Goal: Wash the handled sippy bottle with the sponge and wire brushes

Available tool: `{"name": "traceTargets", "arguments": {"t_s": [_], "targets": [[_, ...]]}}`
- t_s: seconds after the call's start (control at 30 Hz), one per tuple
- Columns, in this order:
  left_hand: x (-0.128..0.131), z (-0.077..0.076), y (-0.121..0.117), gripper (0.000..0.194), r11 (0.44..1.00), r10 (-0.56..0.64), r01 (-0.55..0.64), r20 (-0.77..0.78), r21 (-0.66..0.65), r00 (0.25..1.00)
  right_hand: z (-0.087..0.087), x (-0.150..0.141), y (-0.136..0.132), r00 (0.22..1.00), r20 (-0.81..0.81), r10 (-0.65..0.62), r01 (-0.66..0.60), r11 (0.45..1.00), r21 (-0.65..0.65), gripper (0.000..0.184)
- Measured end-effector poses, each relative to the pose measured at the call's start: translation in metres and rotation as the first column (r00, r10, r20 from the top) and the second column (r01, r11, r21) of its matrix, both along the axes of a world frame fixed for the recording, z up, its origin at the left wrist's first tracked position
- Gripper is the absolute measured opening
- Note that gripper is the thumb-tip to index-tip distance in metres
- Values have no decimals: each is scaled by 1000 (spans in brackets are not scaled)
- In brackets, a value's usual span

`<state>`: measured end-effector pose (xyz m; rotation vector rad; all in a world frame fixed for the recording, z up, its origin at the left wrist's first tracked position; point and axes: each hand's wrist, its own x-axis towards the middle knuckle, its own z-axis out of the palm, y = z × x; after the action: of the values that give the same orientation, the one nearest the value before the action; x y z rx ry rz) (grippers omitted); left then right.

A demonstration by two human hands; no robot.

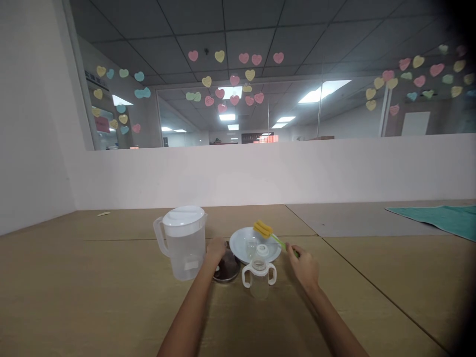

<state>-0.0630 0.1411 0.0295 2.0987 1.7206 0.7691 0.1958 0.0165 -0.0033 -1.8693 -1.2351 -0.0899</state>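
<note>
My left hand [216, 249] rests closed on a round dark metal lid [227, 270] lying on the wooden table [92, 292], just right of a clear plastic pitcher [183, 241] with a white lid. My right hand [304, 264] pinches the green handle of a brush with a yellow sponge head [263, 229], which lies across a white bowl [241, 243]. A clear baby bottle with two white handles [259, 275] stands between my hands, in front of the bowl.
A teal cloth [442, 219] lies at the far right of the table. A low white partition [260, 171] runs behind the table, with glass above it covered in paper hearts. A small pale scrap [103, 213] lies at the far left.
</note>
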Motion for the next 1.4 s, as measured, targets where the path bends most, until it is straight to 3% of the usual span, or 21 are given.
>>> {"name": "traceTargets", "arguments": {"t_s": [0.13, 0.3, 0.4, 0.53, 0.73, 1.0, 1.23, 1.4], "targets": [[3, 12, -3, 20, 997, 72, -74, -155, -7, 985, 1, 0, 0, 1000, 25, -16, 16, 1000, -1, 53], [31, 30, -12, 32, 991, -1, 28, -199, 132, 980, 4, -1, -2, 998, -7, -55, 55, 998, 2, 52], [50, 25, -19, 36, 976, -118, 154, -220, 157, 968, 4, -2, -2, 998, -13, -59, 59, 998, 1, 53], [62, 8, -24, 38, 941, -270, 312, -266, 131, 926, 2, -3, 0, 998, 12, -62, 62, 998, 1, 53], [61, 1, -24, 33, 915, -352, 392, -288, 95, 891, 0, -3, 2, 996, 57, -74, 72, 997, 35, 50], [64, 3, -24, 19, 915, -348, 380, -209, 136, 914, -1, -2, 2, 998, 40, -51, 51, 999, 3, 50], [64, 2, -19, 33, 897, -356, 359, -61, 257, 933, -2, 0, 3, 998, 41, -42, 42, 999, 2, 51], [63, 15, -19, 42, 883, -354, 286, 130, 373, 926, -3, -3, 3, 999, 42, 21, -22, 1000, 13, 52]]}}
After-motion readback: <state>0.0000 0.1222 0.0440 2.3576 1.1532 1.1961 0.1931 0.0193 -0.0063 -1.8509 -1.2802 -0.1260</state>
